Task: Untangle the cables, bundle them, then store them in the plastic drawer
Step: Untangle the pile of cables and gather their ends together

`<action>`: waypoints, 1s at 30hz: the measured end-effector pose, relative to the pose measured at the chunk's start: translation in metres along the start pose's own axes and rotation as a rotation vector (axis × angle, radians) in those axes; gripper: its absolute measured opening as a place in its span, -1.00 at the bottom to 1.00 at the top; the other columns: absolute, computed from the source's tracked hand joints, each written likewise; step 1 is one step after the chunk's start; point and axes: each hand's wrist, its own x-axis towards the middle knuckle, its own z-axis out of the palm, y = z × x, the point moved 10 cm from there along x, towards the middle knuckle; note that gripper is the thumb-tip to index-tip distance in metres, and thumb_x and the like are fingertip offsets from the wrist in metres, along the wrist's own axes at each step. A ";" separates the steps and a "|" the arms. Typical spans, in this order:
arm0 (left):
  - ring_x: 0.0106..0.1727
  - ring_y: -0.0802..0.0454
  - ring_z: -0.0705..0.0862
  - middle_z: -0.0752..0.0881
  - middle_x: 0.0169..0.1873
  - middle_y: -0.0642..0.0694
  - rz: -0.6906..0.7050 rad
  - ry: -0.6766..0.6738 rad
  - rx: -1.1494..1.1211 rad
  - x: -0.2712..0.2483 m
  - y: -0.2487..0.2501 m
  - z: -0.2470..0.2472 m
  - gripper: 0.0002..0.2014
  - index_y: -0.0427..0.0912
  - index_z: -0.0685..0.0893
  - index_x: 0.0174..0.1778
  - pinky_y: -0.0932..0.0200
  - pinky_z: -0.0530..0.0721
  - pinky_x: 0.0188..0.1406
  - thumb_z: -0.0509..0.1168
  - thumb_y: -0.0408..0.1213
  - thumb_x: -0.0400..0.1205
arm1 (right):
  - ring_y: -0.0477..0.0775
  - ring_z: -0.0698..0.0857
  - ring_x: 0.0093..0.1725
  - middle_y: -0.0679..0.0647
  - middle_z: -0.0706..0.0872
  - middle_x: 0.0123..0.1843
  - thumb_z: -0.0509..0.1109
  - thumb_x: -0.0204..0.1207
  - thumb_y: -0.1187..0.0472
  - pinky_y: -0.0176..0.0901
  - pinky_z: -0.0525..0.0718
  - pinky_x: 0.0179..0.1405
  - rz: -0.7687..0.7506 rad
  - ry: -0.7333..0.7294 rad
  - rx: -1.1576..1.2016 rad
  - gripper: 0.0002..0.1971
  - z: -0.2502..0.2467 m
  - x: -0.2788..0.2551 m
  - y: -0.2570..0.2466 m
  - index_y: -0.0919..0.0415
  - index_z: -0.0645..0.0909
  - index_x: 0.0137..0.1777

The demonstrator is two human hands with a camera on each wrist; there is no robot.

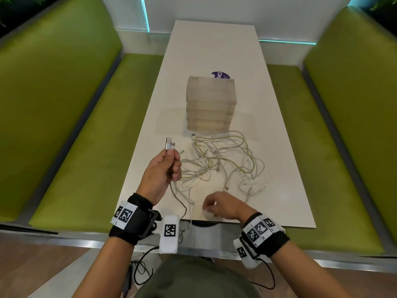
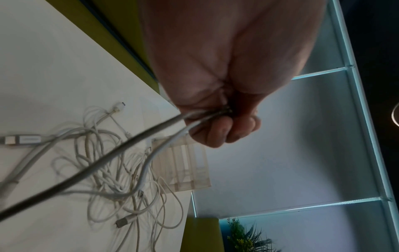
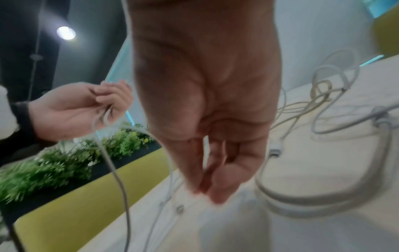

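The tangled cables [image 1: 223,162] are lying spread on the white table [image 1: 279,147], just in front of the plastic drawer [image 1: 211,104]. The left hand [image 1: 163,173] is gripping two cable ends [image 1: 169,144] in curled fingers, plugs pointing up and away, cords hanging down. The right hand [image 1: 223,206], blurred near the table's near edge, is pinching a thin white cable [image 3: 206,150].
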 end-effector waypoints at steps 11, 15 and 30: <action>-0.57 0.16 0.26 0.43 -0.54 0.04 0.023 0.055 0.155 -0.002 -0.007 -0.014 -0.67 -0.18 0.55 -0.21 0.32 0.28 -0.56 0.01 -0.16 0.77 | 0.24 0.66 0.08 0.23 0.68 0.10 0.27 0.54 0.31 -0.14 0.48 -0.12 0.510 0.552 -0.067 -0.85 -0.093 -0.041 0.108 0.28 0.57 0.07; -0.60 0.18 0.19 0.35 -0.56 0.07 0.017 0.044 0.156 0.001 -0.011 -0.011 -0.67 -0.18 0.54 -0.21 0.33 0.22 -0.59 0.00 -0.15 0.77 | 0.23 0.69 0.00 0.23 0.70 -0.01 0.56 0.35 0.09 -0.16 0.46 -0.28 0.604 0.457 0.056 -0.62 -0.077 -0.049 0.132 0.29 0.53 0.01; -0.54 0.14 0.17 0.27 -0.56 0.09 -0.034 -0.001 0.227 0.007 -0.026 0.008 -0.82 -0.22 0.60 -0.11 0.27 0.16 -0.55 0.15 -0.27 0.73 | 0.06 0.68 0.00 0.12 0.67 0.14 0.39 0.52 0.35 -0.36 0.55 -0.09 0.227 0.708 0.425 -0.64 -0.104 -0.068 0.105 0.21 0.61 0.33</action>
